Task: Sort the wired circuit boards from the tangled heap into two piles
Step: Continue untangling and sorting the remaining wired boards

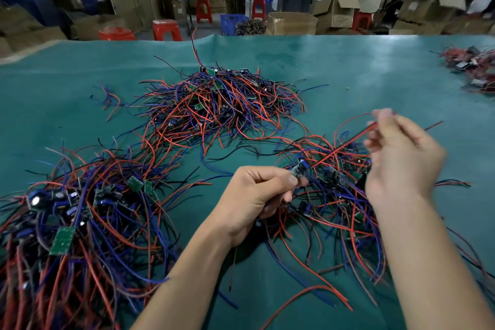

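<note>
Red, blue and black wires [219, 107] tangle around green circuit boards [62, 240] on a teal table cover [348, 67].

Green-covered table [348, 67]; three wire-and-board heaps: far [214, 104], left [75, 222], right [334, 195].

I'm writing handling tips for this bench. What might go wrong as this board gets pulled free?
The left hand grips a small board while the right hand pinches its red wire; a hard pull may strain the joint. That wire crosses the near heap, so it may drag others along.
</note>
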`<state>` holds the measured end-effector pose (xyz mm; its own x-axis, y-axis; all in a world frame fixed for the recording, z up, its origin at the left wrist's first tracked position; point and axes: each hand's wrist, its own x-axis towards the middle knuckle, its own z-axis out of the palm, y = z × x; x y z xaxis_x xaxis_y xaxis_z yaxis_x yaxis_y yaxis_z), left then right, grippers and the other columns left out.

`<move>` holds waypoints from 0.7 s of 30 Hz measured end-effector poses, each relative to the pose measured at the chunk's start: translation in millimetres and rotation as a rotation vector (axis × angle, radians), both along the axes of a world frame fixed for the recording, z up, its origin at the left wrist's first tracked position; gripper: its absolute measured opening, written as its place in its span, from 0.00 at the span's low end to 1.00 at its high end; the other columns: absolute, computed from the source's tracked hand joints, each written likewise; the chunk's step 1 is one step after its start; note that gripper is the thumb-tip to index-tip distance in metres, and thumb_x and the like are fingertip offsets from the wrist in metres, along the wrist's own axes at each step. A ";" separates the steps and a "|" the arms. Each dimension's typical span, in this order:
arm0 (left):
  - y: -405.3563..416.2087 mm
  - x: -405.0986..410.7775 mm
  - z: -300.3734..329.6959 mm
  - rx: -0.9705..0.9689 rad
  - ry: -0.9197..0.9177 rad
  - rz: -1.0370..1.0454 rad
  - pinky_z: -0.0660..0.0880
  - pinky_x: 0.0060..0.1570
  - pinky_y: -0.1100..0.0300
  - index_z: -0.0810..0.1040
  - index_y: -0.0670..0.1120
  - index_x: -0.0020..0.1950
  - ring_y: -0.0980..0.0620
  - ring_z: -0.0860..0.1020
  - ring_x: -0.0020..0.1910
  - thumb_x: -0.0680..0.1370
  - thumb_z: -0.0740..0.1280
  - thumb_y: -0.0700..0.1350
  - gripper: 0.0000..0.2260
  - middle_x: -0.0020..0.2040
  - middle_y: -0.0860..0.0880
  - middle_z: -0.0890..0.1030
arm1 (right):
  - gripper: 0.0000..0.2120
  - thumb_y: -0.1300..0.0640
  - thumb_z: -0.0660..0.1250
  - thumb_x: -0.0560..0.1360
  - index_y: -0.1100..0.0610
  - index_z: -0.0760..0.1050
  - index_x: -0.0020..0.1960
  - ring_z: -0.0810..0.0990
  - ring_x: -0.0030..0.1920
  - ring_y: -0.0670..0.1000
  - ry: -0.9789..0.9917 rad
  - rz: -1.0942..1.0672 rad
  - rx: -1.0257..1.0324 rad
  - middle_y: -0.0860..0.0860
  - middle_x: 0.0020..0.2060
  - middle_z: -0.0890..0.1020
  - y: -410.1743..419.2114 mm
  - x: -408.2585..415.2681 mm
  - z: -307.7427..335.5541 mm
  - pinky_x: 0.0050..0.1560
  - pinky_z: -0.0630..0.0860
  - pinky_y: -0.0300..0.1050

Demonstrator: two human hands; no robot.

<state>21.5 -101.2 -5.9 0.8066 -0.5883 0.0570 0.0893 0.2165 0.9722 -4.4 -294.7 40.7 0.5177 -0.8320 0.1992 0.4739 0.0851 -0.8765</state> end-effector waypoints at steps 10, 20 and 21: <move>-0.1 7.0 -3.8 -0.231 0.173 0.165 0.61 0.25 0.70 0.84 0.40 0.50 0.58 0.66 0.27 0.73 0.69 0.43 0.09 0.34 0.50 0.76 | 0.18 0.37 0.72 0.68 0.52 0.84 0.39 0.80 0.32 0.47 0.436 0.304 -0.482 0.46 0.31 0.85 54.6 -0.3 -8.8 0.35 0.77 0.48; 0.7 2.4 -2.7 -0.133 0.029 0.033 0.66 0.32 0.67 0.85 0.44 0.43 0.56 0.68 0.30 0.76 0.69 0.43 0.06 0.34 0.49 0.76 | 0.10 0.45 0.72 0.74 0.50 0.83 0.39 0.78 0.32 0.40 0.218 0.061 -0.659 0.40 0.32 0.83 52.6 -0.6 -4.0 0.40 0.77 0.45; 1.3 2.0 -2.5 -0.130 0.026 0.018 0.67 0.33 0.67 0.85 0.44 0.44 0.55 0.70 0.31 0.76 0.69 0.44 0.06 0.34 0.49 0.76 | 0.10 0.44 0.71 0.74 0.48 0.82 0.38 0.77 0.32 0.41 0.182 0.021 -0.620 0.39 0.31 0.82 51.2 -0.9 1.6 0.39 0.77 0.48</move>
